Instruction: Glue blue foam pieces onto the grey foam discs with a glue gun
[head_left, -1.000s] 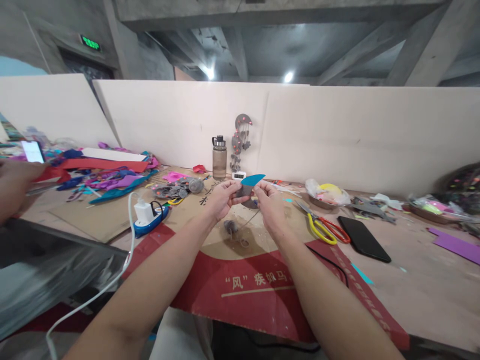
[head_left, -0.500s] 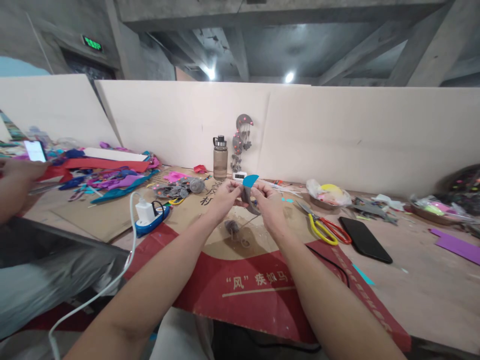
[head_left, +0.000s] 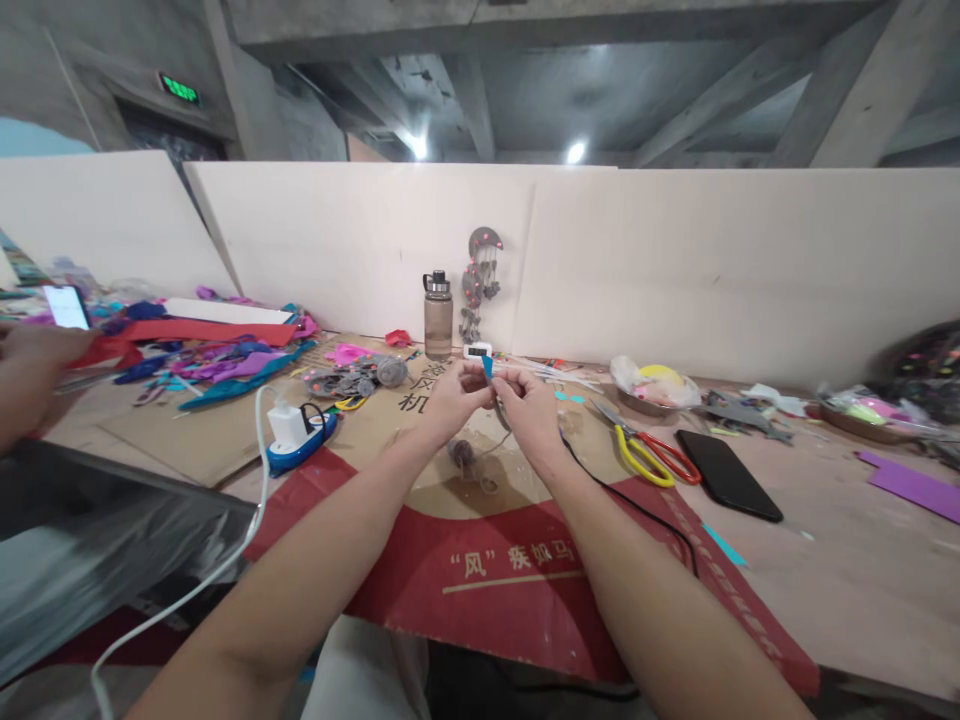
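My left hand (head_left: 452, 402) and my right hand (head_left: 529, 408) meet above the cardboard, fingers pinched on one small crescent piece. A bright blue part (head_left: 487, 367) of it, felt-like, sticks up between my fingertips, seen nearly edge-on. Its grey part is mostly hidden by my fingers. Below my hands lies a small ball of grey yarn (head_left: 461, 453), with a loose strand running up toward my right hand. Behind them, a grey crescent ornament (head_left: 485, 240) with pink dots and hanging bits rests against the white panel.
Yellow-and-red-handled scissors (head_left: 646, 458) and a black phone (head_left: 729, 475) lie to the right. A water bottle (head_left: 438, 325) stands behind. At left are a blue power strip (head_left: 301, 450) with a white cable, coloured scraps (head_left: 240, 365) and another person's hand (head_left: 45, 345).
The crescent piece has turned, so its blue part now shows as a narrow edge instead of a broad face. My fingers have drawn closer together around it.
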